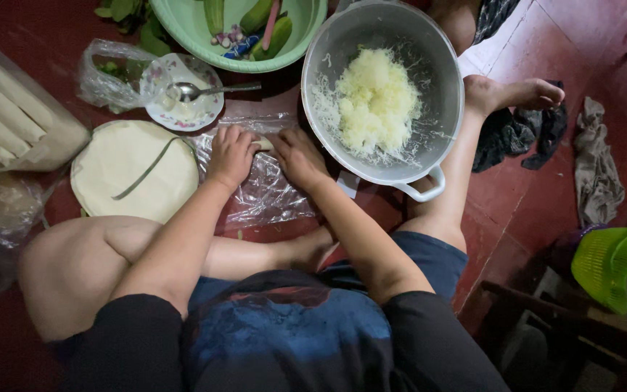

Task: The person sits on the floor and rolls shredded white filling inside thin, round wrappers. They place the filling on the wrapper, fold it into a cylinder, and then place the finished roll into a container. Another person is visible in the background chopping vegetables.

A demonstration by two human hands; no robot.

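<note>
My left hand (231, 154) and my right hand (299, 157) rest side by side on a clear plastic sheet (266, 197) on the red floor. Both press down on a pale roll of wrapper (264, 143), of which only a small piece shows between them. Right of my hands stands a grey metal pot (440, 94) holding shredded pale yellow filling (376, 100). Left of my hands lies a round stack of thin pale wrappers (121, 161).
A small patterned dish (208, 109) with a metal spoon (190, 91) sits behind the wrappers. Finished rolls (1, 112) lie in a plastic-lined tray at far left. A green basin (190, 33) holds vegetables. Dark cloths (517, 134) and a green colander (605, 263) lie at right.
</note>
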